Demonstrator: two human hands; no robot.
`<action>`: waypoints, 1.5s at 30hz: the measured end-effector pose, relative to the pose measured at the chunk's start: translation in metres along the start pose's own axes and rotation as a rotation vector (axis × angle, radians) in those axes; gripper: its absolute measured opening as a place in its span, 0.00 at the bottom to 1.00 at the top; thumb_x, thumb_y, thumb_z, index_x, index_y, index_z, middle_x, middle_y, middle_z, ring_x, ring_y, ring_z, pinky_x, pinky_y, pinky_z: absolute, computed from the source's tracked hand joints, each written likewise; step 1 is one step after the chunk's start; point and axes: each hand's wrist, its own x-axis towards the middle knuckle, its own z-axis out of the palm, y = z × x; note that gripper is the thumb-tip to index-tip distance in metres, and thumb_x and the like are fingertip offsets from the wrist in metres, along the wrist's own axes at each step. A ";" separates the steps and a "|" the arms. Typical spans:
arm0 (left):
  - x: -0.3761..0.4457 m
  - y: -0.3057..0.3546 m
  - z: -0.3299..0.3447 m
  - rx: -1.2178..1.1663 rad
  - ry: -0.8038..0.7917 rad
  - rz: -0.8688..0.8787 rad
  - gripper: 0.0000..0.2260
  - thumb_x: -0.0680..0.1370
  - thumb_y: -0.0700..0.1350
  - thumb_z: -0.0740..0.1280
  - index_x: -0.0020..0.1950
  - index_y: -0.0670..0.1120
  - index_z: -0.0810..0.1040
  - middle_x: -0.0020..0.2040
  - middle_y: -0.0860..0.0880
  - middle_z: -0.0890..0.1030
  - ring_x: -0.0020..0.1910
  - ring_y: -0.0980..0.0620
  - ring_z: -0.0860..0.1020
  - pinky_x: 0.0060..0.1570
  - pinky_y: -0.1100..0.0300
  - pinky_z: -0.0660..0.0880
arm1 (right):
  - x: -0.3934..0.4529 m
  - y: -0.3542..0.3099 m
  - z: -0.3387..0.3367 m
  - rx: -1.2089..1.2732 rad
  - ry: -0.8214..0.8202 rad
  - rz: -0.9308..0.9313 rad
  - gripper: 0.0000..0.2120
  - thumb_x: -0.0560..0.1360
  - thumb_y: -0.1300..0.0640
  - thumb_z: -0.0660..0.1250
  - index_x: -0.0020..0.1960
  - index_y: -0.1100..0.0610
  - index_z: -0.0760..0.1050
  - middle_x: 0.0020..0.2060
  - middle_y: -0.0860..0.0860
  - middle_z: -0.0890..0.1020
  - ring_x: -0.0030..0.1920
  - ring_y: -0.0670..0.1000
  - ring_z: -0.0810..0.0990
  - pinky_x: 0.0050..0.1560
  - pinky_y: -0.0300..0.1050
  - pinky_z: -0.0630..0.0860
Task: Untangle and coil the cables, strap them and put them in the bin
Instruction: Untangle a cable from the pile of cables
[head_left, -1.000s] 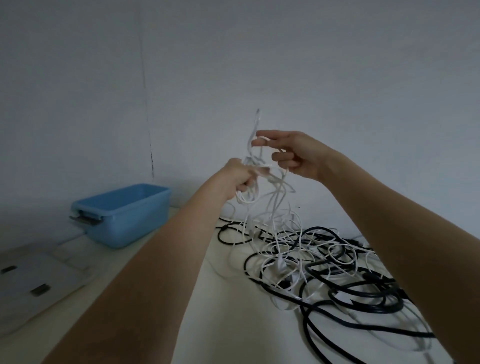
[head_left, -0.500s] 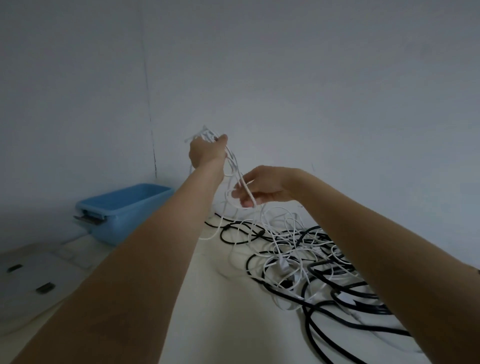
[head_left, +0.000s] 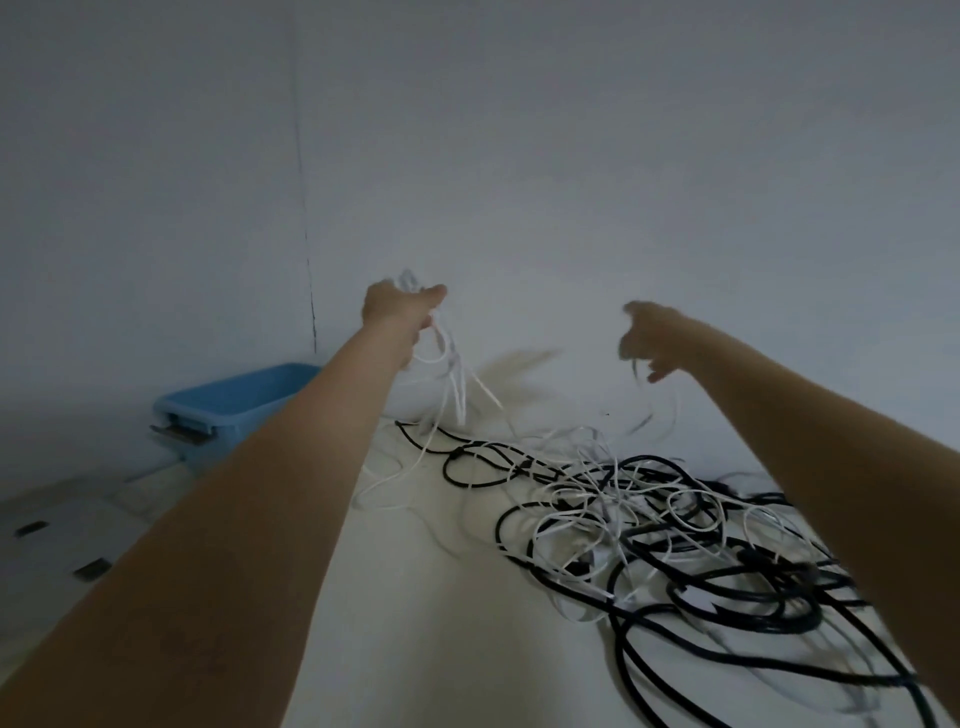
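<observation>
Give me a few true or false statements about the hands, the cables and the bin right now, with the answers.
1. The left hand grips a bunch of thin white cable. True.
2. The blue plastic bin sits right of the cables. False: it sits to the left, by the wall.
3. The pile on the pale tabletop mixes white cables with thick black cables. True.
4. A coiled cable already lies in the bin. False: none shows there.
5. Both hands touch each other. False: the right hand is apart, off to the right.

Blue bin (head_left: 234, 400); white cable (head_left: 452, 374) strands mixed with black cables (head_left: 727, 582); cream-white table (head_left: 415, 597); pale grey wall (head_left: 571, 156); no patterns.
</observation>
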 end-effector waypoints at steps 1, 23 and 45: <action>-0.002 0.007 0.003 0.041 -0.065 0.041 0.21 0.75 0.47 0.71 0.64 0.39 0.70 0.32 0.47 0.70 0.26 0.55 0.64 0.24 0.65 0.63 | -0.002 -0.009 0.007 -0.038 -0.051 -0.067 0.27 0.75 0.67 0.63 0.73 0.61 0.62 0.63 0.62 0.72 0.42 0.59 0.79 0.30 0.47 0.79; 0.015 0.010 -0.006 0.261 -0.152 -0.009 0.12 0.74 0.43 0.72 0.36 0.40 0.72 0.30 0.46 0.67 0.14 0.58 0.63 0.15 0.72 0.56 | 0.019 0.020 -0.049 -0.305 0.149 -0.070 0.20 0.75 0.70 0.64 0.66 0.69 0.69 0.59 0.67 0.75 0.49 0.62 0.80 0.46 0.48 0.76; -0.009 0.013 0.015 -0.473 -0.369 -0.046 0.15 0.83 0.47 0.54 0.45 0.41 0.75 0.33 0.49 0.67 0.15 0.61 0.62 0.14 0.72 0.53 | -0.045 -0.013 0.054 0.576 -0.754 -0.306 0.26 0.78 0.40 0.54 0.46 0.61 0.79 0.31 0.51 0.67 0.31 0.47 0.62 0.35 0.38 0.63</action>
